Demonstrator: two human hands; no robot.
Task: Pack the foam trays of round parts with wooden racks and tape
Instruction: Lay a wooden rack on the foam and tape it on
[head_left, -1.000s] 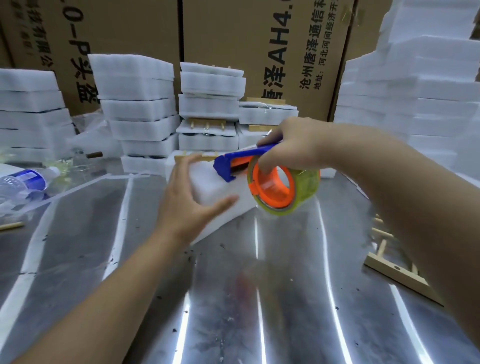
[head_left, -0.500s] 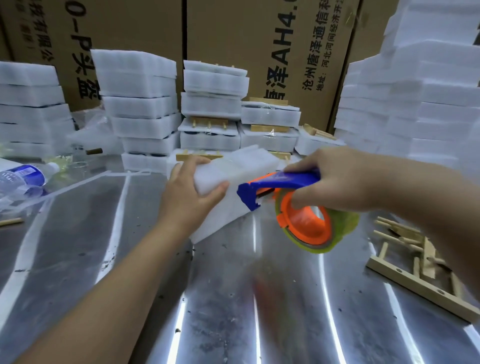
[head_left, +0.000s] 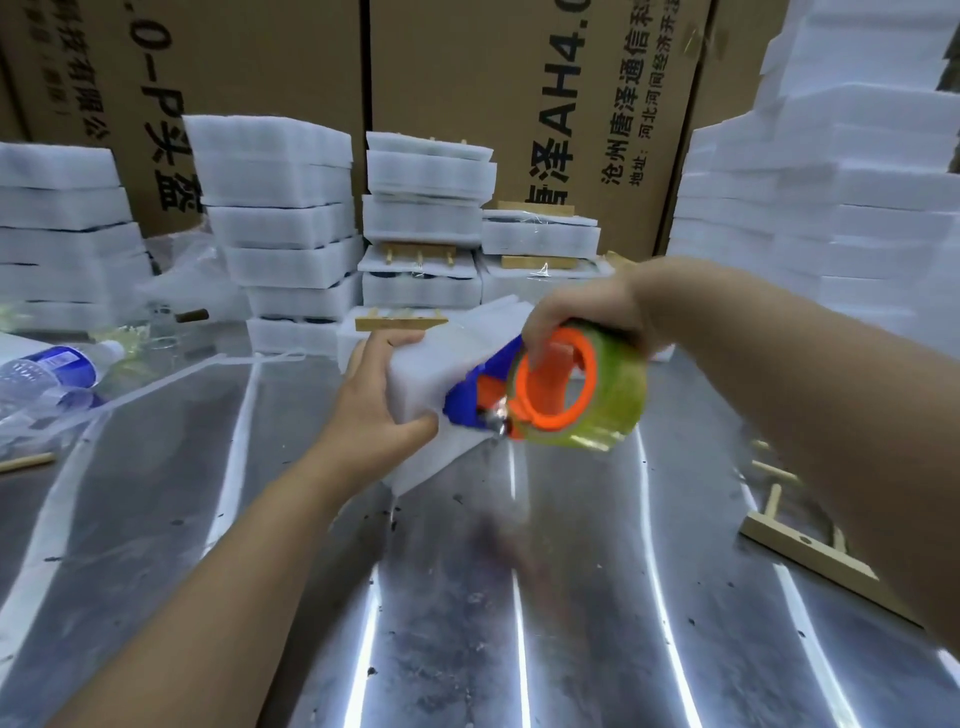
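Observation:
A white foam tray pack (head_left: 441, 364) stands tilted on the metal table (head_left: 467, 597), near its middle. My left hand (head_left: 376, 410) grips the pack's near left corner, thumb on the front face and fingers over the top. My right hand (head_left: 582, 317) grips a tape dispenser (head_left: 550, 389) with a blue frame, an orange hub and a yellowish clear tape roll. The dispenser's blue front end presses against the pack's near face, just right of my left thumb. The round parts inside the pack are hidden.
Stacks of white foam trays (head_left: 280, 218) line the back, some with wooden racks (head_left: 400, 322) on top; a tall stack (head_left: 841, 182) stands at the right. Loose wooden racks (head_left: 800, 540) lie right of my right arm. A water bottle (head_left: 47, 369) lies far left. Cardboard boxes (head_left: 519, 93) stand behind.
My right hand has swung the tape dispenser from the pack's top, out to the right, then back against the pack's near face. My left hand has kept its grip on the corner.

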